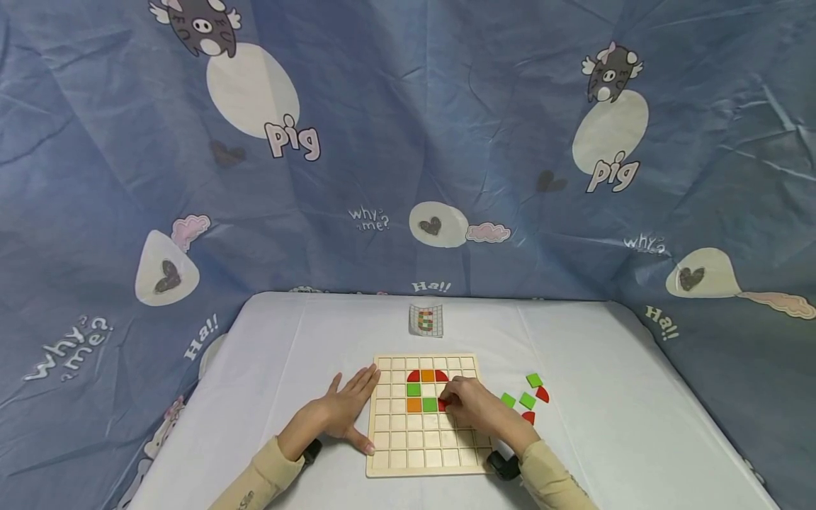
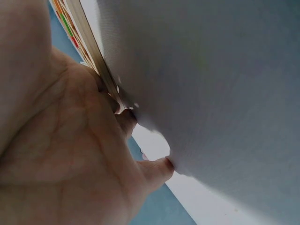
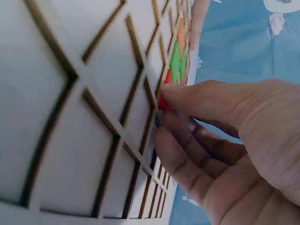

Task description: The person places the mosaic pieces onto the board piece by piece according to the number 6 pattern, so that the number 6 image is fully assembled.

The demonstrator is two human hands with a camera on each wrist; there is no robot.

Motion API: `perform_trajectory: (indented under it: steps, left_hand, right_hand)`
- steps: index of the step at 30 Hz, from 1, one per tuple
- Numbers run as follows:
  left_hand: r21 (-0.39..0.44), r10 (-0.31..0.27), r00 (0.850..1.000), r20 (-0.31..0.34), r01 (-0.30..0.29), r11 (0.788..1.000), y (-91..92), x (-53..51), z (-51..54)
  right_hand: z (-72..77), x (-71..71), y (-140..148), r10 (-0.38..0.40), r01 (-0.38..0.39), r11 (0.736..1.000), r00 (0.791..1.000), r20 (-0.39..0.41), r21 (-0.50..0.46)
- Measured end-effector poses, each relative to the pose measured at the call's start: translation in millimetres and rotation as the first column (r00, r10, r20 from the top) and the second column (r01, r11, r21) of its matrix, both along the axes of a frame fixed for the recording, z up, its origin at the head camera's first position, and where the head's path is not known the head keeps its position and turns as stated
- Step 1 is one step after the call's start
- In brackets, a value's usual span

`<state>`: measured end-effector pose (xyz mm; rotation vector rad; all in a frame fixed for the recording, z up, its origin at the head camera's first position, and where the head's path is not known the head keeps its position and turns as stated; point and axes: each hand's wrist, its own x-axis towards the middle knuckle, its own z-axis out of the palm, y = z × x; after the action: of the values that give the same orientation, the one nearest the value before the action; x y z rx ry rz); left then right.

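Observation:
A wooden grid board (image 1: 408, 464) lies on the white table. My right hand (image 1: 474, 407) is over its right half, pinching a red quarter-round tile (image 3: 164, 103) between thumb and fingers, low against the grid. Left of that tile, a green square tile (image 1: 430, 404) and an orange one (image 1: 414, 405) sit in cells. Higher up are another green square (image 1: 414, 389) and a row of red, orange (image 1: 428, 376) and red tiles. With fingers spread, my left hand (image 1: 344, 407) rests along the board's left edge, its thumb and fingertips touching the edge.
Loose green squares (image 1: 533, 380) and red quarter-rounds (image 1: 542, 394) lie right of the board, some close to my right forearm. A small pattern card (image 1: 426, 321) lies beyond the board. Blue printed cloth (image 1: 382, 177) hangs behind the table (image 1: 306, 333).

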<state>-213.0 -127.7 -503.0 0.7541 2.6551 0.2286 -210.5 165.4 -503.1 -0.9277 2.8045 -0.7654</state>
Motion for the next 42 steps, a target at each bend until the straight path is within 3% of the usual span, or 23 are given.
perform_trajectory:
  steps: [5, 11, 20, 25, 32, 38, 42]
  left_hand:
    - [0.0, -0.004, 1.0, -0.001, 0.004, 1.0, -1.1, 0.0, -0.2]
    - [0.008, -0.012, 1.0, 0.003, 0.012, 1.0, -1.4, -0.3, 0.3]
    - [-0.01, -0.005, 1.0, -0.006, 0.005, 1.0, 0.1, -0.6, -1.1]
    - [0.0, -0.005, 1.0, 0.0, 0.005, 1.0, -0.2, 0.2, -0.1]
    - [-0.001, -0.003, 1.0, -0.006, 0.003, 1.0, -0.7, -0.7, -0.6]
    - [-0.01, 0.002, 1.0, -0.005, -0.002, 1.0, -0.2, -2.3, -3.0]
    - [-0.005, 0.001, 1.0, -0.002, -0.001, 1.0, -0.2, -2.1, -3.2]
  right_hand:
    - [1.5, 0.2, 2, 0.0, 0.001, 1.0, 0.999, 0.054, -0.019]
    - [2.0, -0.9, 3, -0.007, 0.008, 1.0, 0.998, 0.065, -0.015]
    - [6.7, 1.3, 15, -0.017, 0.017, 1.0, 1.0, -0.009, -0.025]
    - [10.4, 1.6, 38, -0.083, 0.082, 0.996, 0.996, -0.028, -0.031]
    - [18.7, -7.2, 77, -0.259, 0.259, 0.965, 0.966, 0.014, -0.036]
    - [19.7, -16.1, 109, -0.355, 0.356, 0.934, 0.934, 0.037, -0.018]
    - [16.3, -19.0, 125, -0.43, 0.429, 0.903, 0.901, 0.057, 0.029]
